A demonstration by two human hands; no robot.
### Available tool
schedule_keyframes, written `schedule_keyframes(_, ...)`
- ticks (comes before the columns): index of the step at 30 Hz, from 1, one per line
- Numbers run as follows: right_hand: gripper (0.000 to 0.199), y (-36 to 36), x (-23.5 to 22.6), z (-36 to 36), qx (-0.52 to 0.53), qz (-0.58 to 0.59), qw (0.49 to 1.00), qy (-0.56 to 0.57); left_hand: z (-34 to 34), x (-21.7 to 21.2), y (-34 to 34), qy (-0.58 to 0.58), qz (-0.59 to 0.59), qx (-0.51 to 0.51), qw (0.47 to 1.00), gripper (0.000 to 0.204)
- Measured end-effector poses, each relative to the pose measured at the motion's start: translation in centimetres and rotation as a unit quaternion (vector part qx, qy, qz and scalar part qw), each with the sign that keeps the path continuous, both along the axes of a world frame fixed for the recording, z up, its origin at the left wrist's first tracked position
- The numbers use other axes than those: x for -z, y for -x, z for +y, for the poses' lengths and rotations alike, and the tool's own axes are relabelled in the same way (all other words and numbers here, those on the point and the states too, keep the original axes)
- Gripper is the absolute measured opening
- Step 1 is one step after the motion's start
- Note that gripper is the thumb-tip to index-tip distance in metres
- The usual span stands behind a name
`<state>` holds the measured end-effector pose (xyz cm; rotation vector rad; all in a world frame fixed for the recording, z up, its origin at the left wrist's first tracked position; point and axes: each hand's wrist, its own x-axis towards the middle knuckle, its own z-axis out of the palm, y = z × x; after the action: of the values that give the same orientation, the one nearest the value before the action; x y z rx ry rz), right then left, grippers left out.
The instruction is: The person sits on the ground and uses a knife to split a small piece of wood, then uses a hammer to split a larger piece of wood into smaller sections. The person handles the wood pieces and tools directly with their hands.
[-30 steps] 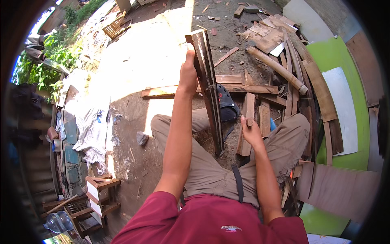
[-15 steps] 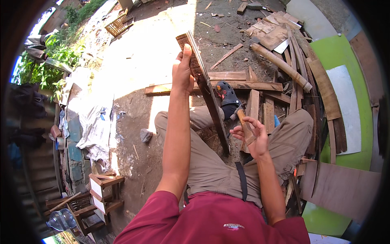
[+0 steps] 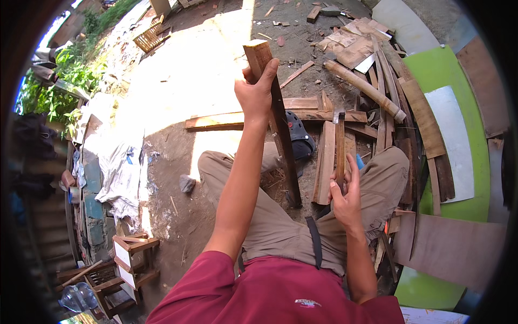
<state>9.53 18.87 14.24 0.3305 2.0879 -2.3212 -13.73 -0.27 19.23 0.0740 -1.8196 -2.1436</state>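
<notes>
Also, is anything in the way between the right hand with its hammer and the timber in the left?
Nothing visible stands between the right hand with its hammer and the timber. The dark clog and loose wooden piece seen in that gap lie beyond, near the ground.

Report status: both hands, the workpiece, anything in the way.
Left hand gripping dark timber near its upper end. Right hand holding hammer by its handle. Timber and hammer apart. Dark clog close by timber, contact unclear.
</notes>
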Motion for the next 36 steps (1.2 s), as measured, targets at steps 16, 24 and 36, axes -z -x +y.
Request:
schedule_keyframes(16, 0.034, 4.6, -12.1, 2.1, -0.183, 0.05, 0.926, -0.326, 2.0, -2.0, -1.5, -0.12, -0.067, 0.137, 0.981, 0.068)
schedule_keyframes(24, 0.034, 5.5, -18.6, 2.8, -0.15, 0.029, 0.954, -0.256, 0.7, -0.8, -1.4, -0.091, -0.06, 0.152, 0.982, 0.062)
schedule_keyframes(36, 0.034, 8.8, -21.1, 6.0, -0.184, -0.012, 0.963, -0.195, 1.0, -1.7, -3.1, -0.088, -0.077, 0.152, 0.981, 0.057)
